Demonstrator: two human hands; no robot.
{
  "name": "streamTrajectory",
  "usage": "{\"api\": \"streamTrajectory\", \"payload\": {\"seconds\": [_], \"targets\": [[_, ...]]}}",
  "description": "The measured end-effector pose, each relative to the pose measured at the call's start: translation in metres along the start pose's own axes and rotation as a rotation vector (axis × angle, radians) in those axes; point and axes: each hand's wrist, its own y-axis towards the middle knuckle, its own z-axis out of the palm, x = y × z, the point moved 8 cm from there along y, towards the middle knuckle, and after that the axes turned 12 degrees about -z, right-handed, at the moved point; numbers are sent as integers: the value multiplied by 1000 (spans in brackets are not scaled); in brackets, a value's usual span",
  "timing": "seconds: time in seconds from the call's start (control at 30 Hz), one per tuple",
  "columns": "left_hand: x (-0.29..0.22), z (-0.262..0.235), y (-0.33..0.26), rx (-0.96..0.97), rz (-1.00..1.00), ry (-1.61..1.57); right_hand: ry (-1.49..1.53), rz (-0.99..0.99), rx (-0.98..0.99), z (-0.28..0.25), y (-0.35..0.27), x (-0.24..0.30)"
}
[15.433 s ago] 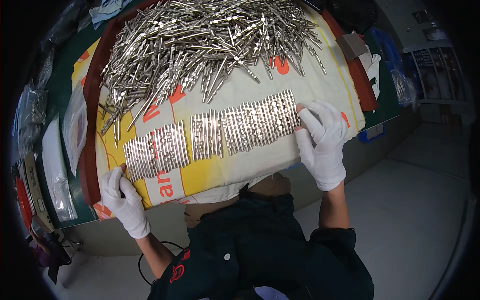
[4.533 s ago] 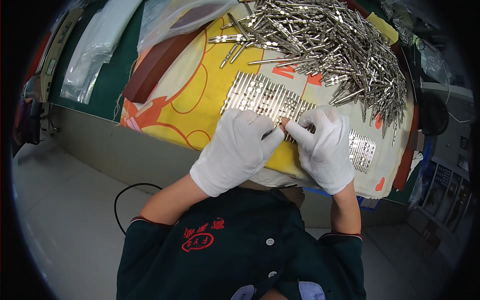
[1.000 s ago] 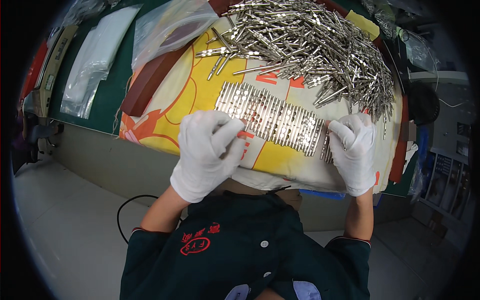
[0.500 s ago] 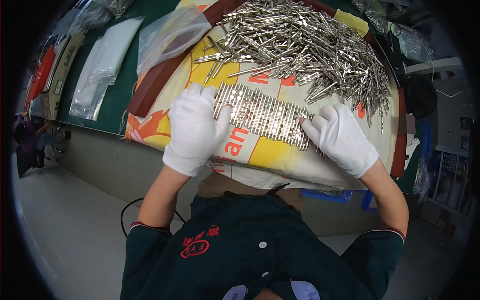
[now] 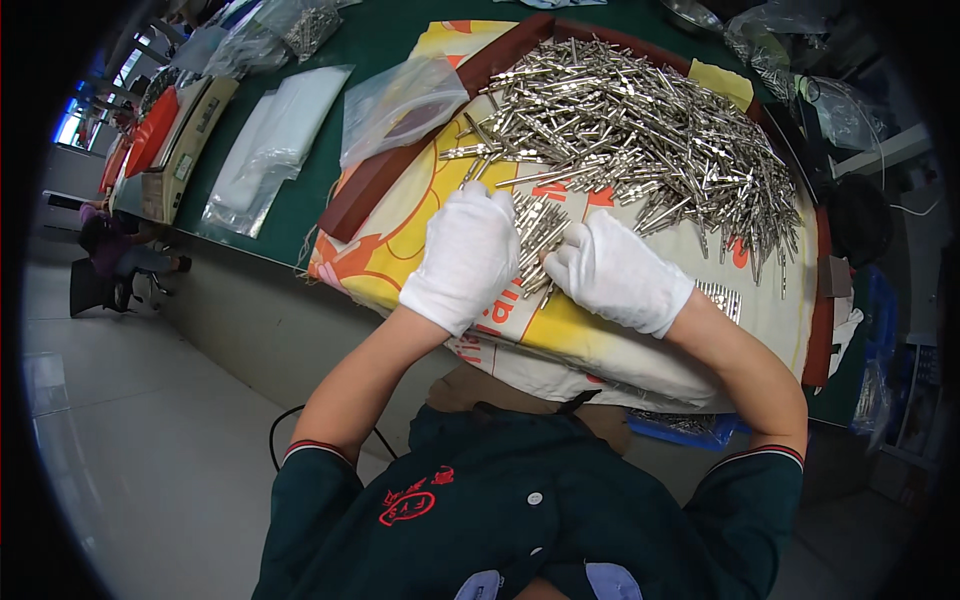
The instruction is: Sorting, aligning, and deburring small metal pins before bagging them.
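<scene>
Front edge of the patterned cloth (image 5: pixel 770 325): we see two white-gloved hands. The left hand (image 5: pixel 463 258) and right hand (image 5: pixel 618 272) grasp one bunch of rods (image 5: pixel 540 230) between them, fingers curled against either side; most left fingertips are hidden from us. The silvery rods lie roughly parallel, slanted; whether they clear the cloth, we cannot tell. Just past the right wrist, we note a short row of rods (image 5: pixel 720 299) lying on the cloth. Beyond: a large loose heap (image 5: pixel 640 140) of similar pieces, bordered by reddish-brown rails (image 5: pixel 385 185). Left side, green tabletop (image 5: pixel 303 205): flat white plastic sleeves (image 5: pixel 265 150).
</scene>
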Motion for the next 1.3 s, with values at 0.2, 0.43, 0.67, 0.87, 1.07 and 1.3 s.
{"api": "streamTrajectory", "payload": {"seconds": [0.2, 0.43, 0.67, 0.87, 1.07, 1.3], "targets": [[-14, -10, 3, 302, 81, -26, -39, 100, -145, 2, 9, -1], [-38, 1, 5, 390, 83, 272, 371, 171, -393, 6, -1, -23], [-42, 6, 8, 374, 42, 410, 353, 398, -300, -13, -17, -44], [-46, 20, 9, 454, 71, 535, 62, 431, -49, 20, -17, -33], [-41, 14, 20, 453, 167, 423, -95, 341, -308, 11, -3, -31], [-39, 17, 34, 479, 195, 469, 51, 383, -351, 5, -8, -33]]}}
